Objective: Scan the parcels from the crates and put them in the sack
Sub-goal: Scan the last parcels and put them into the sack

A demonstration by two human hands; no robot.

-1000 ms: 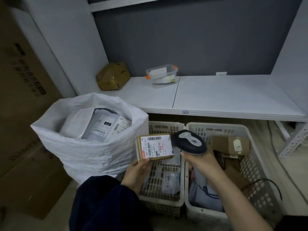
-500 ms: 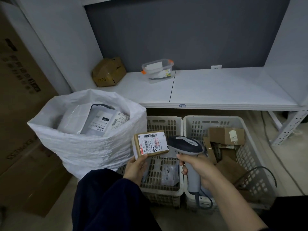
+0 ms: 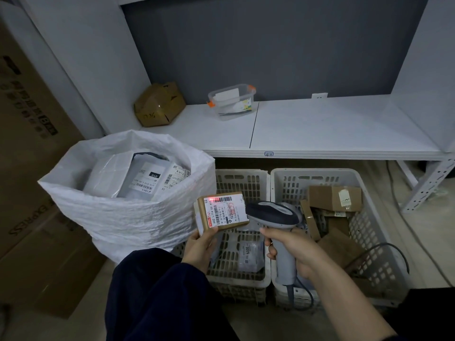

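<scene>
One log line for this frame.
step: scanning | left hand: holds small box | right hand: grips scanner, red light on box | sack: part full | next: likely box into sack

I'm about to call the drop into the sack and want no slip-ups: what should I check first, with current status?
1. Grip: the left hand holds the small box: ok.
2. Aim: the right hand points the scanner at the label: ok.
3. Beam: the red light shows on the label beside the barcode: ok.
4. Scan registered: cannot tell.
5. Target: the sack stands open, with room above its parcels: ok.
</scene>
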